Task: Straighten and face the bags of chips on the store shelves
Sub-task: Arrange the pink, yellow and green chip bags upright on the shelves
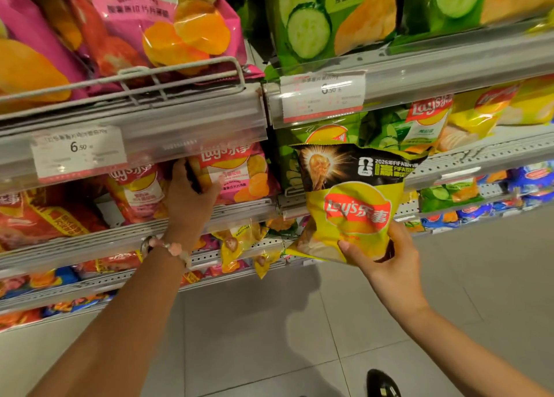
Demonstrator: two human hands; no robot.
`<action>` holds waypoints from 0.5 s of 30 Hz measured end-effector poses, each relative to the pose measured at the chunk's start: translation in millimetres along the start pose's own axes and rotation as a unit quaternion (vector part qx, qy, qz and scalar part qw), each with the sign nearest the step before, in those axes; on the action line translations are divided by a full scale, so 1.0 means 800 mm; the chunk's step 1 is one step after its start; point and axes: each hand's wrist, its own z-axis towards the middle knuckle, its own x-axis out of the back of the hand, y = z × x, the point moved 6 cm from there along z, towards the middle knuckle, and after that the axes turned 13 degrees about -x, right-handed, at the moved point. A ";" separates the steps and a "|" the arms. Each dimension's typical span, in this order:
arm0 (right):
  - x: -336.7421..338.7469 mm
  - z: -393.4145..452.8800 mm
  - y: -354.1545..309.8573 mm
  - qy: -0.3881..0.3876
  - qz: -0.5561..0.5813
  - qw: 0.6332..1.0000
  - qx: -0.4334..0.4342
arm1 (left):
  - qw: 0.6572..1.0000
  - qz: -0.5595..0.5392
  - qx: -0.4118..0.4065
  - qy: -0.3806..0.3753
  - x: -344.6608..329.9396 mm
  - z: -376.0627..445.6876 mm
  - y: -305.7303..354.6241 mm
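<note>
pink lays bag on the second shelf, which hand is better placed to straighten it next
Left. The left hand already grips the pink bag by its side edge on the shelf, while the right hand is occupied holding the yellow bag out in front of the shelves.

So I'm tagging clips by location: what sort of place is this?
Most likely a snack aisle in a supermarket or convenience store. Tiered metal shelves carry price tags on their front rails, with rows of pink Lay's bags behind; the right hand holds a yellow Lay's bag above a tiled floor.
</note>
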 end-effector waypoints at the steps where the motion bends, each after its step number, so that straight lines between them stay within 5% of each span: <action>1: 0.001 -0.001 0.000 -0.001 0.003 1.000 -0.003 | 0.999 0.011 -0.016 0.031 0.002 -0.012 0.005; 4: 0.010 -0.002 0.002 -0.005 0.018 1.000 -0.017 | 0.990 0.018 -0.122 0.072 -0.001 -0.056 0.042; 6: 0.016 -0.001 0.005 -0.024 0.033 0.999 -0.036 | 0.987 -0.003 -0.158 0.001 -0.018 -0.084 0.070; 11: 0.034 0.003 0.004 -0.072 0.052 0.994 -0.064 | 0.950 -0.146 -0.013 -0.277 -0.085 -0.124 0.119; 15: 0.056 0.011 0.004 -0.094 0.063 0.992 -0.059 | 0.908 -0.256 0.049 -0.329 -0.130 -0.133 0.153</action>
